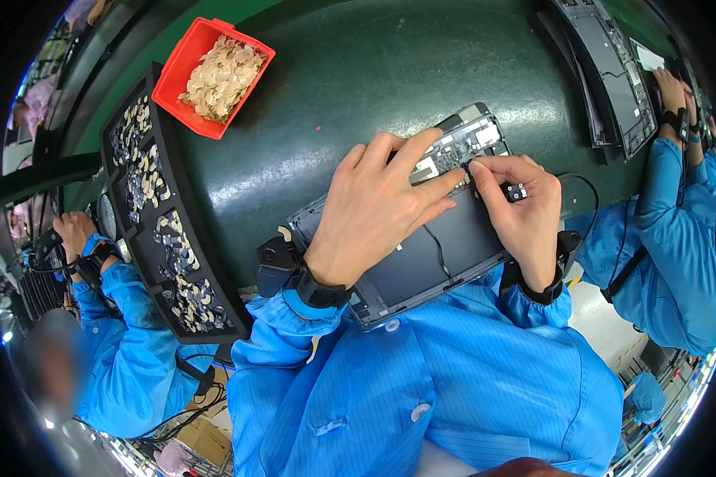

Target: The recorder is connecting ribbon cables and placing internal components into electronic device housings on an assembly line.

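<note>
An opened tablet-like or laptop-like dark grey housing [406,269] lies tilted on the bench in front of me. At its far end is a bare circuit board [477,139] with silvery parts. Spread over that board, my left hand [374,203] touches it with its fingertips and grips nothing. Thumb and forefinger of my right hand [525,199] are pinched together at the board's right edge; whatever is between the tips is hidden. A small black part with pale dots [517,192] shows among that hand's curled fingers. A thin black cable [439,253] lies across the housing.
A red bin [167,89] of pale flat pieces stands far left on the green bench [310,87]. Nearer is a black divided tray [229,298] with small parts. More housings [605,71] are stacked far right. Co-workers in blue sit on both sides.
</note>
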### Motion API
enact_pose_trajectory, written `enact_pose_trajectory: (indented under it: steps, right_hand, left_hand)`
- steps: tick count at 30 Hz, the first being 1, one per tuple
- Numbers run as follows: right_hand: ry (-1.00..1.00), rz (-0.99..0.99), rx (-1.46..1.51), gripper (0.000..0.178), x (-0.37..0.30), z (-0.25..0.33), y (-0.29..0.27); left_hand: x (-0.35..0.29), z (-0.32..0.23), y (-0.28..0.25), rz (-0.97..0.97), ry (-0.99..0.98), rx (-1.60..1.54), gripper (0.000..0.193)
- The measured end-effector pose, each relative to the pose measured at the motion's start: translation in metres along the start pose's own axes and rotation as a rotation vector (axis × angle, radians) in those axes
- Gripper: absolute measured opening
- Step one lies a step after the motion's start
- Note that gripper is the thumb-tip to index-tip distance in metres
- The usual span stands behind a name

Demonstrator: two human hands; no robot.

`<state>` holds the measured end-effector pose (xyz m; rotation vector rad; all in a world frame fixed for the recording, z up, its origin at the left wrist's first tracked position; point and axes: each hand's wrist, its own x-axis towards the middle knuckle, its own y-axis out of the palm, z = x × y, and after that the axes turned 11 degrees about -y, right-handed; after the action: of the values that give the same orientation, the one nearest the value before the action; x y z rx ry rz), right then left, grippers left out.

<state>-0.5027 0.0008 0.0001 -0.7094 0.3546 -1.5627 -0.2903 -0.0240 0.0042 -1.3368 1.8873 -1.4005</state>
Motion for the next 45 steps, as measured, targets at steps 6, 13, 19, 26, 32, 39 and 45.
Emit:
enact_pose_trajectory:
  steps: [6,13,19,26,32,39,45]
  right_hand:
    - [-0.013,0.013,-0.038,0.009,-0.001,0.0,0.001]
    - [-0.03,0.031,-0.055,0.009,0.0,0.002,0.003]
    - [-0.032,0.046,-0.06,0.008,0.002,0.003,0.002]
    - [-0.092,0.074,-0.048,0.009,0.007,0.003,-0.002]
    - [0.189,0.074,0.103,0.023,0.007,0.012,-0.02]
    - [0.218,0.111,0.44,0.018,0.001,-0.015,-0.04]
    - [0.224,0.081,0.492,0.015,-0.004,-0.03,-0.053]
  left_hand:
    - [-0.001,0.001,0.0,-0.001,0.0,-0.003,0.032]
    - [0.0,0.003,0.0,-0.009,0.004,-0.022,0.031]
    - [0.003,0.0,-0.003,0.009,-0.01,-0.024,0.031]
    - [0.0,-0.014,0.0,-0.03,-0.044,0.015,0.032]
    - [-0.002,-0.019,-0.003,0.002,-0.081,0.055,0.034]
    - [0.006,-0.042,0.001,-0.036,-0.048,-0.065,0.038]
    - [0.02,-0.054,0.031,-0.002,0.047,-0.336,0.014]
